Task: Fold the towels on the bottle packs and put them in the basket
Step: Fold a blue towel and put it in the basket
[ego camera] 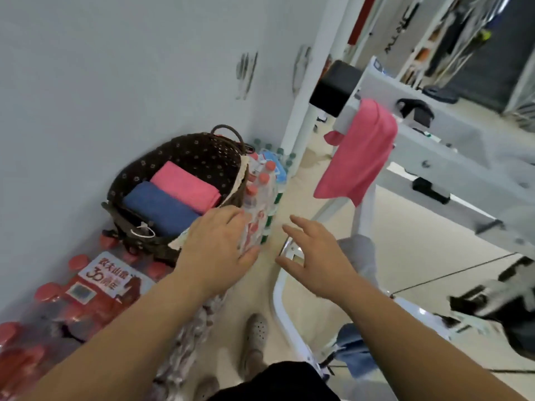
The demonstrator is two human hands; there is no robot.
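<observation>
Wall (115, 68) – pale and plain, closing the whole left side; the stock stands hard against it.

Floor (405, 241) – beige tile. The open room is a narrow strip running near to far between the bottle packs on the left and the frame's curved leg on the right.

White metal frame (451, 166): fills the right side, its beam slanting from far to near.

Shrink-wrapped bottle pack (72, 308), red caps, printed label, near left by the wall.

Dark wicker basket (179, 151), patterned liner, loop handle at its far rim. It sits on red-capped bottles by the wall, left of centre.

Second bottle pack (262, 192), red caps, just right of the basket's right edge.

Hanging pink towel (362, 157): unfolded, draped over the frame's corner, far right. It is well apart from both hands, beyond and to the right of the right hand.

Folded blue towel (159, 206), in the basket, near side, touching the next item.

Folded pink towel (185, 183), in the basket, far side.

Left hand (220, 250): fingers loose and extended, holding nothing, at the basket's near right edge. Its fingertips overlap the second pack's wrap; contact cannot be told.

Right hand (315, 259): fingers spread apart, holding nothing, over the floor strip and the frame's leg.

Pale shoe (256, 334), on the floor strip, near.
</observation>
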